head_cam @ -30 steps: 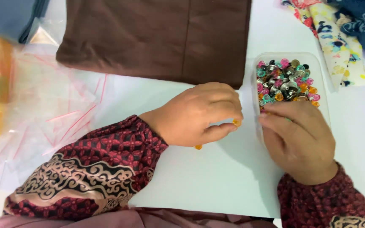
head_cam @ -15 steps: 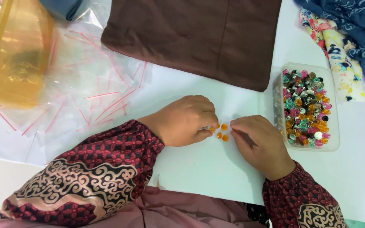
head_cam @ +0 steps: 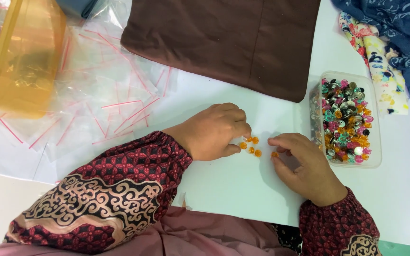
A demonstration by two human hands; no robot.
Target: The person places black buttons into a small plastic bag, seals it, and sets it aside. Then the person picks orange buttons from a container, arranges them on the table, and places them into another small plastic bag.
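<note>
Risk first. The small orange beads [head_cam: 251, 145] lie loose on the smooth white tabletop [head_cam: 224, 189], in a close cluster between the two hands. They look round and hard, so in my judgement a careless nudge from either fingertip could send one rolling out of reach, or under a palm where it would be lost to sight. The cluster also lies near the clear plastic tub [head_cam: 375, 161] of mixed coloured beads at the right; a sweep of the right wrist against that tub could tip it or spill its contents in among the sorted orange ones. The loose clear zip bags [head_cam: 96, 99] at the left are slippery and could hide a stray bead.

Fingers. The left hand [head_cam: 212, 132] rests knuckles-up on the tabletop, fingers curled down and nearly closed, the tips touching the left edge of the cluster; thumb and forefinger pinch at one bead, though I cannot tell whether it is lifted or only pressed. The right hand [head_cam: 304, 166] lies just beside the cluster, fingers bent and drawn together, the forefinger and thumb tips nipped on a single orange bead [head_cam: 274, 154] set slightly apart from the others.

A brown cloth [head_cam: 224, 42] lies beyond, well apart from the hands.
</note>
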